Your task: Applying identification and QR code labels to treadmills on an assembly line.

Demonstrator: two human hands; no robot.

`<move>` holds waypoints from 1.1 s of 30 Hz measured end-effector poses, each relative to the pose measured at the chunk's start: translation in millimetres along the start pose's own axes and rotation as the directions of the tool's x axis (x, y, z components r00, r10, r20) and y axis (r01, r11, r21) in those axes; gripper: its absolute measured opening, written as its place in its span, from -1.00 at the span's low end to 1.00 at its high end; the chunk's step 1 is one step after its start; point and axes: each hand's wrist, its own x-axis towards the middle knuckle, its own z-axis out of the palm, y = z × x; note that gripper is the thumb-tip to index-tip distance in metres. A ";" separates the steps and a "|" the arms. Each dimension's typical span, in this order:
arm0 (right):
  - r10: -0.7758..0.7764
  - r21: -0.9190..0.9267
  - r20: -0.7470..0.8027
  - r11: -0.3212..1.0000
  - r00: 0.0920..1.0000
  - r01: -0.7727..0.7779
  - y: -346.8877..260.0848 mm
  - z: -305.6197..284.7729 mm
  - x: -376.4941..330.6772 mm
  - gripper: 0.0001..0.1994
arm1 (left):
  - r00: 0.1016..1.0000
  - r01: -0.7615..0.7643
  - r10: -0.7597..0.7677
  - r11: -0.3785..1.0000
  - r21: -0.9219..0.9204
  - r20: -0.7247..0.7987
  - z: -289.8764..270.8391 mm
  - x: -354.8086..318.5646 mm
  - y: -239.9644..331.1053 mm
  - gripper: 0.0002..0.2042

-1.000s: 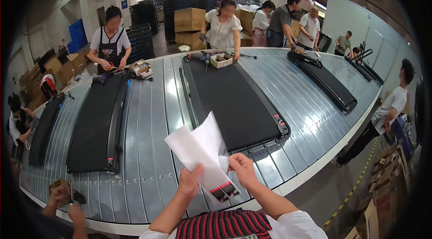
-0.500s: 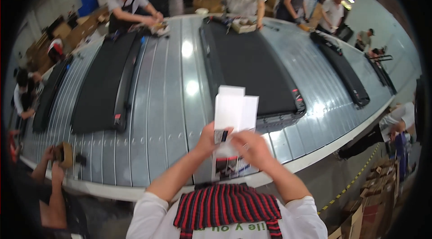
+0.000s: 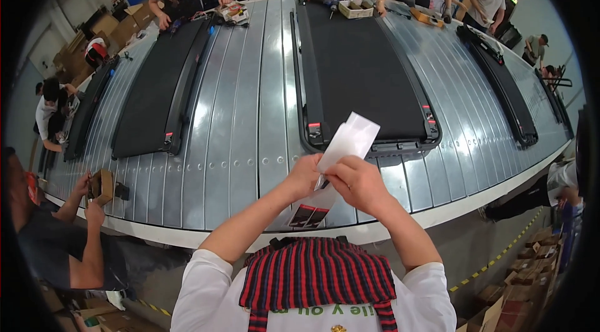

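Note:
In front of my chest I hold a bundle of white label sheets [image 3: 355,137] over the near edge of the table. My left hand [image 3: 304,177] is closed on its left side. My right hand [image 3: 359,184] pinches it from the right, fingers pressed together close to the left thumb. Below the hands hangs a strip of black and red labels [image 3: 310,214]. Just beyond lies a long black treadmill deck [image 3: 359,75], with red and white labels on its near corners. My fingers hide the middle of the sheets.
The ribbed metal table [image 3: 240,113] curves around me. More black treadmill decks [image 3: 159,88] lie on it left and right. A co-worker at near left holds a cardboard tape roll [image 3: 102,187]. Others stand along the far side near a parts box [image 3: 356,9]. Cardboard boxes [image 3: 519,282] stack at right.
The sheets have tilted to the right and narrowed in view. My right hand has closed in against the left one and pinches them. The view has shifted, showing more of the near table edge.

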 end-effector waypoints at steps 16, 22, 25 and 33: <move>0.644 0.671 0.302 0.380 0.703 -0.637 134.5 -1.4 35.0 -0.90 | 0.895 0.138 -0.375 0.746 0.652 0.240 -90.2 2.8 -31.9 -0.71; 0.706 0.552 0.499 0.187 0.502 -0.812 188.9 84.3 79.2 -0.90 | 0.976 0.028 -0.206 0.436 0.899 0.069 -102.7 31.9 -60.2 -0.85; 0.734 0.505 0.535 0.119 0.419 -0.855 210.9 109.2 93.3 -0.90 | 0.988 -0.088 -0.078 0.406 0.910 0.130 -101.2 49.1 -74.0 -0.91; 0.715 0.428 0.610 0.066 0.342 -0.901 226.2 136.8 113.8 -0.91 | 0.980 -0.199 0.072 0.323 0.925 0.185 -107.2 76.3 -85.4 -0.89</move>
